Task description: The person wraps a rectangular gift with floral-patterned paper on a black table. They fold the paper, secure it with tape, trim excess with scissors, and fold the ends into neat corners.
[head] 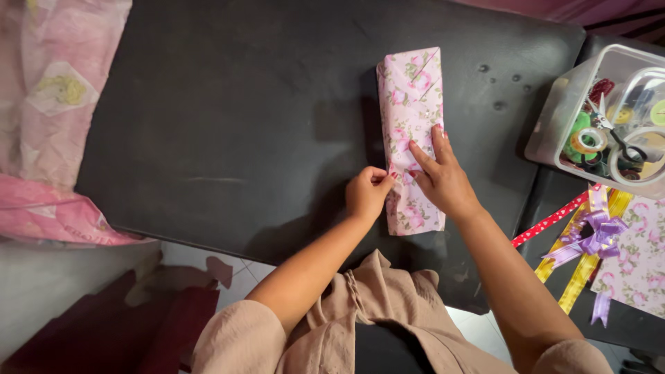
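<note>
Lying lengthwise on the black counter (228, 138) is 1 wrapped box (412, 131) in pink floral paper, near the middle-right, long axis running away from the person. Left hand (368, 194) is curled at the box's left edge, fingertips pinched on a fold of the paper; what's under the fingers is hidden. Right hand (443, 176) lies flat on top w/ fingers spread, pressing the paper down, gripping nothing. It covers part of the box's near half.

Right side: 1 clear plastic tub (554, 131), cut off by the frame edge. Inside, approx. 3 tape rolls and 1 pair of scissors (609, 131); rest of contents too jumbled to make out. Below it, 1 purple bow (599, 232), yellow ribbon (585, 273), 1 red dotted ribbon (551, 221), plus a sheet of the same floral paper (641, 263), partly out of view. Far left: pink crumpled cloth (55, 104), cut off too.
</note>
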